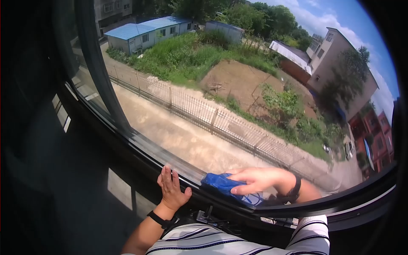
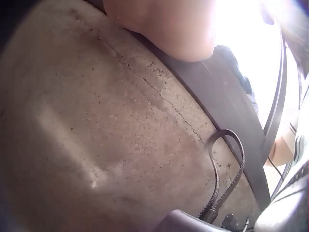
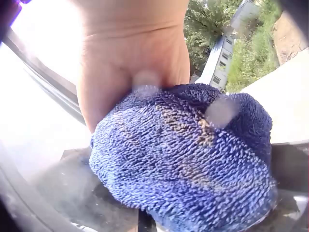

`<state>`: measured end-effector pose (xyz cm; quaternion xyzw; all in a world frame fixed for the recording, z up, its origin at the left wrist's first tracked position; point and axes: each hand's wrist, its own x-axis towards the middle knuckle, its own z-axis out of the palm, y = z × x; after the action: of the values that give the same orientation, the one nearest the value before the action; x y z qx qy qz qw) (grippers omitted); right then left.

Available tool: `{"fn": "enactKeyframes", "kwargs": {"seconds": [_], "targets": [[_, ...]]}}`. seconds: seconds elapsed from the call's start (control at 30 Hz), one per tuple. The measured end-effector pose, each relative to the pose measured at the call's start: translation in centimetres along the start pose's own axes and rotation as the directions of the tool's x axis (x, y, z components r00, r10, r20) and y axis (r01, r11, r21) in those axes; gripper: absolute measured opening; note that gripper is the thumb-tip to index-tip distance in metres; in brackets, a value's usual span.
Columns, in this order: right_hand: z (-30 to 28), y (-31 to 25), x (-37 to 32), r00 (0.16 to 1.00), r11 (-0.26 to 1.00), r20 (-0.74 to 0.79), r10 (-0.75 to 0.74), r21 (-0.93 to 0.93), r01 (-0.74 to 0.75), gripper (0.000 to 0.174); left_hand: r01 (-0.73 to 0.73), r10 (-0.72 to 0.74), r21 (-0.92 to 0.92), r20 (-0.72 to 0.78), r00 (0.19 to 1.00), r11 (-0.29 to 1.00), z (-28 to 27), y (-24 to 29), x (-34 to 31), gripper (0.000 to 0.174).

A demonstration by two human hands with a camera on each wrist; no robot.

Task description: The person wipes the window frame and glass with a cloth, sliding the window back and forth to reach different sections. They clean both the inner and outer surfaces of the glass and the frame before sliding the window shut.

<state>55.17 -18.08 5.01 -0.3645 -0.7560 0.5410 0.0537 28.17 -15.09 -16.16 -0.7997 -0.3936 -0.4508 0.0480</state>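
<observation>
A blue cloth (image 1: 220, 182), bunched up, is in my right hand (image 1: 267, 180) beside the lower window frame, the arm reaching over the frame. The right wrist view shows the cloth (image 3: 183, 159) close up, its looped pile marked with brownish dirt; the right hand (image 3: 135, 63) is above it and its fingers are hidden behind the cloth. My left hand (image 1: 173, 191) rests on the dark window frame (image 1: 144, 154), fingers extended and thumb out to the side. Only a blurred part of the left hand (image 2: 164, 29) shows in the left wrist view.
A vertical window bar (image 1: 100, 68) stands at the left. Outside lie a metal fence (image 1: 191, 111), a pale paved strip and buildings. The left wrist view has a cracked, speckled surface (image 2: 106, 121) and a looped strap (image 2: 241, 154). A small dark device (image 1: 206, 217) is near the striped shirt.
</observation>
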Motion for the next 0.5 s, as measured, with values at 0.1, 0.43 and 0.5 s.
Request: {"fn": "enactKeyframes", "kwargs": {"seconds": [0.1,0.43,0.5], "targets": [[-2.9,-3.6,-4.1,0.851,0.883,-0.237,-0.468,-0.082,0.463,0.034,-0.003,0.003,0.0,-0.009,1.0,1.0,0.0,-0.1,0.0,0.082],[0.9,2.5,-3.7,0.998,0.998,0.057,0.041,0.051,-0.044,0.024,0.009,-0.008,0.029,-0.023,1.0,1.0,0.5,-0.3,0.0,0.081],[2.1,4.5,-3.6,0.999,0.998,0.014,-0.031,0.058,0.03,0.023,0.0,0.001,0.031,-0.028,1.0,1.0,0.6,-0.2,-0.1,0.08]]}}
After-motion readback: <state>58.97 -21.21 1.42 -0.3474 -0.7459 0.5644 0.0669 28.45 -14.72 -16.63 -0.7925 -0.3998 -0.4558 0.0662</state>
